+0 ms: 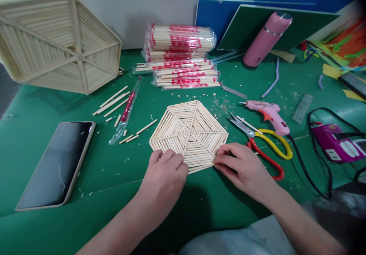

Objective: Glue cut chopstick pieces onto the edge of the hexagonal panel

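Note:
A hexagonal panel of pale wooden sticks lies on the green table, its spokes meeting near the middle. Over its lower left edge, my left hand is closed, fingers curled down onto the rim; the fingertips are hidden. My right hand pinches the lower right corner between thumb and fingers. Whether a separate stick lies between the hands along the near edge, I cannot tell. Close to my right hand are scissors with one yellow and one red handle, blades apart. A pink glue gun rests just beyond them.
Wrapped chopstick bundles are stacked at the back. Loose stick pieces and a phone lie left, below a larger hexagonal stick structure. A pink flask stands back right; a purple device and black cables lie right.

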The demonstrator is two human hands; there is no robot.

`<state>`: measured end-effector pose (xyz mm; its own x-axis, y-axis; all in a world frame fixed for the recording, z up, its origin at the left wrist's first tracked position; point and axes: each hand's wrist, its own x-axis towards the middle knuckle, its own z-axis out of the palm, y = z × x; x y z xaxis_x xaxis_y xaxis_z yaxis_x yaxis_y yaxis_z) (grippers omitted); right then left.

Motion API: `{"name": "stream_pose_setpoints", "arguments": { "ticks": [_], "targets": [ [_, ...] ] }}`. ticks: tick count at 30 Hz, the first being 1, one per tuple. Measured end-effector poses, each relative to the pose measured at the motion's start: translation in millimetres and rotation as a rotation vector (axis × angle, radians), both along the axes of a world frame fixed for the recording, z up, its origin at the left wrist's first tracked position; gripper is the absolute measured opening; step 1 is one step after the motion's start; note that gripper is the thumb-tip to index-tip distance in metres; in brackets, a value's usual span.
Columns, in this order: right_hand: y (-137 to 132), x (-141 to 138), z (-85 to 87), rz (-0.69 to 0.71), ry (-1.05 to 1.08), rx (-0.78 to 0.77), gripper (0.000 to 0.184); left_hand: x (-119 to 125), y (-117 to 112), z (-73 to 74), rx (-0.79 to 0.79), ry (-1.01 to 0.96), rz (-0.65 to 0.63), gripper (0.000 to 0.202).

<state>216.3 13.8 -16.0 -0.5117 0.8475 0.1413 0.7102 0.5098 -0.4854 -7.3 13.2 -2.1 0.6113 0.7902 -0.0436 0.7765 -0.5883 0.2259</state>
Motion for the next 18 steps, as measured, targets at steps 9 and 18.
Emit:
{"name": "stream_pose_setpoints", "arguments": {
  "ticks": [9,18],
  "targets": [
    [0.3,-0.9,-2.7,0.016,-0.001,0.017,0.011,-28.1,11.7,-0.9,0.11,-0.213,0.23,0.017],
    [2.0,-2.4,-1.5,0.032,-0.027,0.006,0.013,-26.5,10.9,-8.8,0.127,-0.364,0.27,0.014]
  ]
}}
